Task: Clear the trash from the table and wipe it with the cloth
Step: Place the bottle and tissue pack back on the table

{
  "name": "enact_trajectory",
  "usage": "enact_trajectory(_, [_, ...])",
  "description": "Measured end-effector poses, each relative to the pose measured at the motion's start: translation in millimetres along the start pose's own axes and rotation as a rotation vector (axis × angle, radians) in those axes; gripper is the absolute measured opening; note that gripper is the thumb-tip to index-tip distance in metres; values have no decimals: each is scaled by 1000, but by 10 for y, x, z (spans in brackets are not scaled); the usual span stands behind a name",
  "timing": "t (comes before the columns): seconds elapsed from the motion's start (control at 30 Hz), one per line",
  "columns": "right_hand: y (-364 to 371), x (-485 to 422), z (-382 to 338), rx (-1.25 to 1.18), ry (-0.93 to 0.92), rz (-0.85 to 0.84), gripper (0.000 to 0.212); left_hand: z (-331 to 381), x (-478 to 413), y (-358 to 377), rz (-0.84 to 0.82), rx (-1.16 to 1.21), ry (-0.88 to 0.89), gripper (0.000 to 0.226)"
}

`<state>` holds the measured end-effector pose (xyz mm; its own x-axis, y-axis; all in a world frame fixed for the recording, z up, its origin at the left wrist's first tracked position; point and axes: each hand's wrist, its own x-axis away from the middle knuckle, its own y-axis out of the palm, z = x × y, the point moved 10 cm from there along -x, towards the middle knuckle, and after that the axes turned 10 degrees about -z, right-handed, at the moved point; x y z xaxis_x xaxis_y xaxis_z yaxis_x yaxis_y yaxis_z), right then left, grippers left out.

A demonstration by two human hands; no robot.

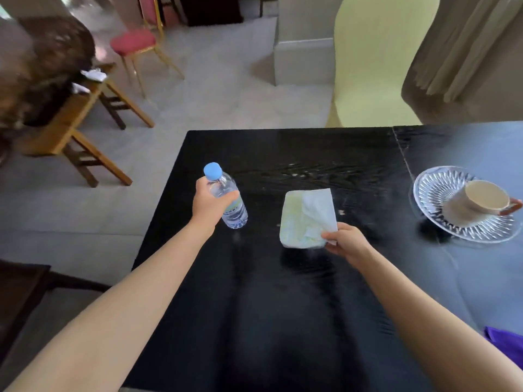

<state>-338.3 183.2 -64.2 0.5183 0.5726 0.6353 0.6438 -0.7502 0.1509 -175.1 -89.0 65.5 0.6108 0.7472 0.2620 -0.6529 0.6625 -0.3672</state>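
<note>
Purple cloth (506,345) cut off at right edge; bottle label (236,206) unreadable.

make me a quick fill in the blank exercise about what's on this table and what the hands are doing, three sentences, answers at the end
1. The left hand grips a clear plastic bottle whose cap is coloured ____.
2. The right hand pinches one corner of a white tissue pack lying on the ____ table.
3. The cup rests tilted on a ____ dish.

Missing words: blue; black; glass
</note>
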Motion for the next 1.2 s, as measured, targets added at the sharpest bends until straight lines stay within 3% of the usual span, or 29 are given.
enact_trajectory(0.27, [1128, -396, 94, 156, 65, -48, 16, -472, -339, -908, 127, 40, -77, 57])
enact_trajectory(0.53, [1843, -800, 231, 139, 119, -33, 19, -747, -750, -1324, 144, 77, -95, 55])
enact_trajectory(0.73, [1886, -1002, 420, 183, 203, 58, 15, -894, -920, -1333, 100, 62, -102, 53])
enact_trajectory(0.9, [1817, -999, 512, 243, 237, 108, 13, -838, -951, -1223, 36, -4, -51, 65])
enact_trajectory(1.2, [1860, -911, 450, 362, 260, 133, 12, -804, -963, -1179, 73, -16, -38, 70])
